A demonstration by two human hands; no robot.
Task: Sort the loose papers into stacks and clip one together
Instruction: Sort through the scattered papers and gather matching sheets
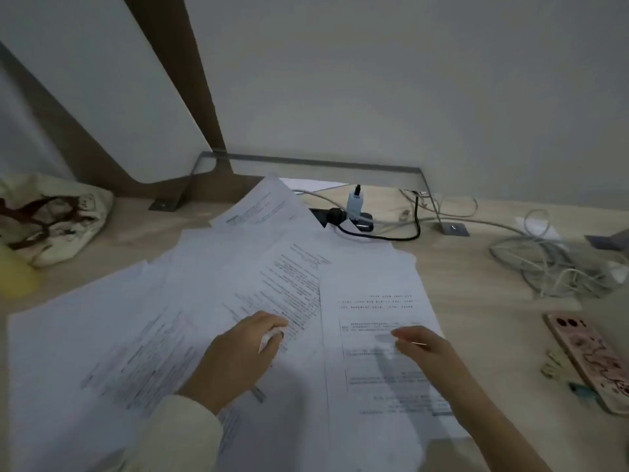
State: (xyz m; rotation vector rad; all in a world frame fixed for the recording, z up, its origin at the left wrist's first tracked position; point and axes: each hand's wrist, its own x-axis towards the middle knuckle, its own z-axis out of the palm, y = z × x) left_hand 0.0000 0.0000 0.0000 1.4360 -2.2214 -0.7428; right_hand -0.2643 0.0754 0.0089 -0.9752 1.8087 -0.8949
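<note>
Loose printed papers (211, 277) lie fanned across the wooden desk in overlapping layers. One sheet (374, 291) lies straighter on the right side of the pile. My left hand (238, 352) rests on the middle sheets with its fingers curled, fingertips pressing the paper. My right hand (422, 345) hovers just over the right sheet, fingers loosely together and pointing left, holding nothing. Small binder clips (553, 364) lie on the desk to the right, beside a phone.
A pink-cased phone (592, 359) lies face down at the right edge. Tangled white cables (551, 264) and a power strip with plugs (350, 216) sit behind the papers. A cloth bag (47, 216) lies at the far left. The wall is close behind the desk.
</note>
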